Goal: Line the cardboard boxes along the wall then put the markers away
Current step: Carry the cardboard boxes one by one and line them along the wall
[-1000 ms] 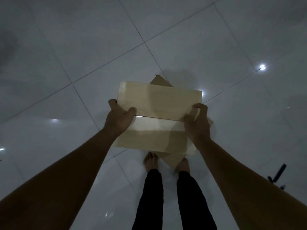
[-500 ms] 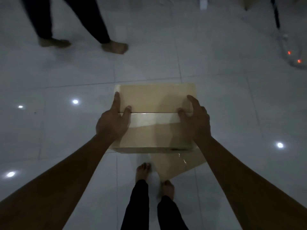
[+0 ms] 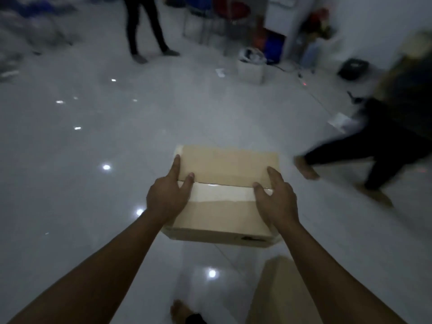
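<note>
Cardboard box fills the centre of the head view, carried above the glossy tiled floor with both arms stretched out. Left hand is clamped on its left side, thumb lying over the taped top seam; right hand grips the right side the same way, the two hands well apart with the box between them. A pale strip of tape runs across the lid between the thumbs. At lower right of the frame a second cardboard box sits on the floor, partly hidden by the right forearm, and a bare foot shows at the bottom edge. Ahead of the carried box the floor is busy: a blurred person in dark trousers strides in from the right edge, close to the box's right side. Another person's legs stand at upper centre. Near them a white bin stands on the floor, with blurred clutter behind it along the top edge. No markers can be made out
</note>
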